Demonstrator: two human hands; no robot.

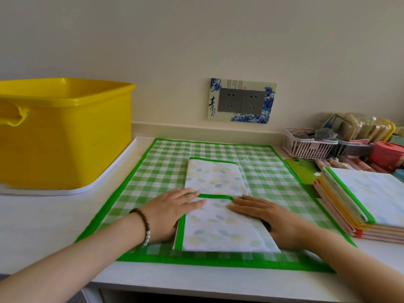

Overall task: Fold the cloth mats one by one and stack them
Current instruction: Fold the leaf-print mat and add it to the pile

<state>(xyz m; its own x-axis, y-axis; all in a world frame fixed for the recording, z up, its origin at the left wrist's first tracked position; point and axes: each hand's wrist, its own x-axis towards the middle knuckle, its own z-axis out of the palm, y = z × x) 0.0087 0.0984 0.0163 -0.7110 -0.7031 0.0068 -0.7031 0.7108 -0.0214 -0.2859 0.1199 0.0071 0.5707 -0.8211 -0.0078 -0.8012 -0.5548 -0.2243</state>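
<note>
A white leaf-print cloth mat [220,228] with green trim lies folded over on a large green checked mat [153,171] spread on the counter. Its near flap is doubled back, its far part [215,174] lies flat. My left hand [172,212], a bead bracelet on its wrist, presses flat on the left side of the fold. My right hand [264,215] presses flat on the right side, fingers straight. A stack of folded mats [358,204] in pink, yellow and green trim sits at the right.
A big yellow plastic tub [65,132] stands on a white tray at the left. A pink basket [306,143] and kitchen clutter fill the far right corner. A wall socket plate [241,101] is behind. The counter's front edge [196,283] runs near me.
</note>
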